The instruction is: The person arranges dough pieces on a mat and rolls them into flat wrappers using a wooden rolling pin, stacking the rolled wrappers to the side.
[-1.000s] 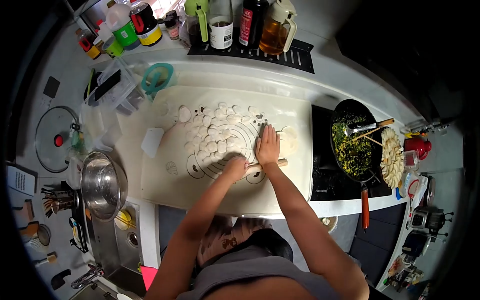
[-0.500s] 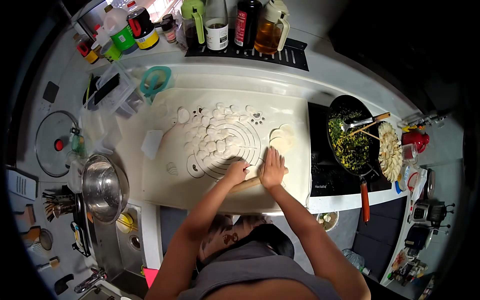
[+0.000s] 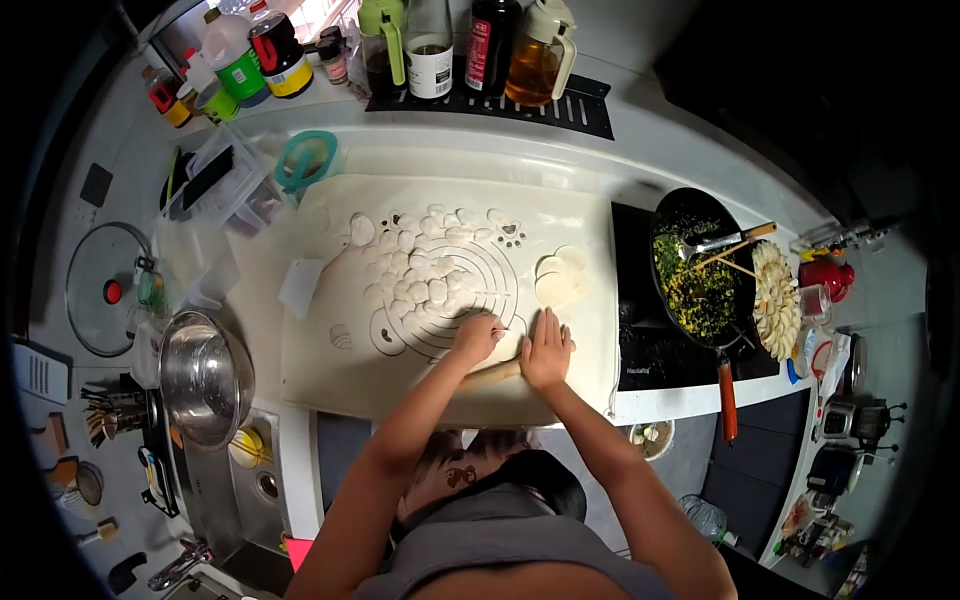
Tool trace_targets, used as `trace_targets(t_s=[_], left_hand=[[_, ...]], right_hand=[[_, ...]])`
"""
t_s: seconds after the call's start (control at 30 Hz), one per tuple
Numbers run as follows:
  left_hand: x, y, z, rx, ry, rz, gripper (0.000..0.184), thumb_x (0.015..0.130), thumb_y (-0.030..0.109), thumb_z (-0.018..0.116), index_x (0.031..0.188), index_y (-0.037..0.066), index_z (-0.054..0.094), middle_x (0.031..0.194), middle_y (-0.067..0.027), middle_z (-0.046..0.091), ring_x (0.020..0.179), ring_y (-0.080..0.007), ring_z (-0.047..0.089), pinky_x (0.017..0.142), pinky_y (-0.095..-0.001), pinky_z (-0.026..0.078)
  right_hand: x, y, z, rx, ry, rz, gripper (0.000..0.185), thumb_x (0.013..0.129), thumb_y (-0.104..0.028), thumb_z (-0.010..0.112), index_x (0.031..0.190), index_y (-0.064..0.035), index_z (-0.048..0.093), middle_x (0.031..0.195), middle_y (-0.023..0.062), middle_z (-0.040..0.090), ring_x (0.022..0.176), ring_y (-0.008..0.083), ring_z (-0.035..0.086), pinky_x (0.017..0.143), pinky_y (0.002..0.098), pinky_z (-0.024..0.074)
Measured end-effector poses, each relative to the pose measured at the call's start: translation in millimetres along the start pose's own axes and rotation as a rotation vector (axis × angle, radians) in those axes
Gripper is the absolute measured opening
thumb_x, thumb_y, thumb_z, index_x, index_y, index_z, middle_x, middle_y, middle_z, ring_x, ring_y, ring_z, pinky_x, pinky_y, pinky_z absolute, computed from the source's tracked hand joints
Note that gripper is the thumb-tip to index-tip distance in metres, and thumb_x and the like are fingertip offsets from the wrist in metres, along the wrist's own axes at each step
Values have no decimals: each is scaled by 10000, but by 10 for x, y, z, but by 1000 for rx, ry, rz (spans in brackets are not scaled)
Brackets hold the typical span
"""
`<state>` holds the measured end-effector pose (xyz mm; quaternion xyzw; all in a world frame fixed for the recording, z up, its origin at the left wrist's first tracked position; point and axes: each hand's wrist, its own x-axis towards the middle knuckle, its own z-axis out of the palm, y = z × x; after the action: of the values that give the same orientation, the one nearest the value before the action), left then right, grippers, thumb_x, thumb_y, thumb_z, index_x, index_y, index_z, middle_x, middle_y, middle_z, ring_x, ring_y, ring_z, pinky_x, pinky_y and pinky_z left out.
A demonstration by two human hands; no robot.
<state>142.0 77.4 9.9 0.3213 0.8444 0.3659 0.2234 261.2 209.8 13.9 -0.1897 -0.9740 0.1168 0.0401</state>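
My right hand (image 3: 547,350) lies flat across a wooden rolling pin (image 3: 490,376), fingers stretched forward. Curled closed just left of it, my left hand (image 3: 478,338) pinches the edge of a pale dough wrapper (image 3: 512,340), partly hidden by the hands. Many small flattened dough pieces (image 3: 437,290) cover the middle of the cream pastry mat (image 3: 580,215). A few rolled round wrappers (image 3: 560,278) overlap beyond my right hand. To the left lies a white dough scraper (image 3: 301,287).
At right, a wok (image 3: 728,350) of chopped green and yellow filling (image 3: 690,300) holds a spatula and chopsticks. Beyond it sit pleated dumplings (image 3: 776,300). A steel bowl (image 3: 205,380) stands by the sink at left. Bottles (image 3: 490,50) line the back ledge.
My right hand has shifted slightly back toward me on the rolling pin. My left hand has moved a little forward. The whole view has shifted slightly.
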Motion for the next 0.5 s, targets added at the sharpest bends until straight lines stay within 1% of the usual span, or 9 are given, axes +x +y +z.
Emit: trace_targets(t_s=[0.03,0.07,0.13,0.23,0.27,0.3,0.4,0.43,0.5], left_hand=[[-9,-60,43,-18,11,-44,124,791,156,664,860,52,661,839,-145,651,819,-312,626,730,-393,488],[-26,-126,85,-35,23,-90,131,796,155,664,865,44,655,840,-146,652,817,-309,629,722,-381,490],[-107,-159,69,-79,62,-74,128,804,140,653,877,35,649,835,-159,651,808,-323,628,710,-382,489],[-173,-154,41,-123,79,-79,132,799,135,646,889,39,655,849,-157,654,817,-336,622,724,-397,488],[-161,-166,25,-79,72,-59,135,795,136,645,889,40,659,851,-156,655,818,-336,621,728,-400,488],[-152,-160,13,-38,64,-35,138,791,137,645,889,41,662,853,-154,657,820,-336,620,731,-404,488],[-60,-196,-15,8,94,-13,139,782,138,643,880,45,676,864,-146,661,821,-332,619,740,-414,487],[-27,-197,-34,0,106,-5,136,786,139,643,879,47,678,865,-145,661,822,-330,620,739,-412,487],[57,-175,-88,-7,81,-18,131,792,142,644,878,50,681,868,-142,661,826,-324,623,738,-409,488]], right_hand=[[-125,62,-16,6,31,-63,629,880,-270,455,1382,76,301,1447,229,323,1345,348,303,1103,515,204],[-138,101,8,1,37,-68,628,877,-266,455,1384,71,303,1449,227,322,1344,354,304,1101,520,205],[-114,40,-41,1,48,-80,625,872,-257,456,1389,62,305,1452,224,320,1342,364,305,1097,529,208],[415,-77,38,4,111,-110,605,880,-248,445,1397,36,310,1458,191,327,1349,333,304,1100,548,185],[532,-109,72,5,137,-127,599,882,-246,442,1397,32,312,1459,183,329,1351,325,304,1101,552,180],[536,-121,72,-10,136,-115,578,911,-248,407,1405,30,294,1461,179,326,1353,331,300,1105,526,197],[983,-230,160,28,191,-60,559,908,-234,413,1393,29,321,1446,168,352,1347,307,311,1123,492,177],[1102,-254,180,19,213,-68,548,914,-235,407,1388,29,330,1435,177,361,1340,311,318,1125,464,188],[1195,-290,191,14,202,-64,544,915,-239,408,1384,28,337,1430,184,363,1338,315,319,1124,463,192]])
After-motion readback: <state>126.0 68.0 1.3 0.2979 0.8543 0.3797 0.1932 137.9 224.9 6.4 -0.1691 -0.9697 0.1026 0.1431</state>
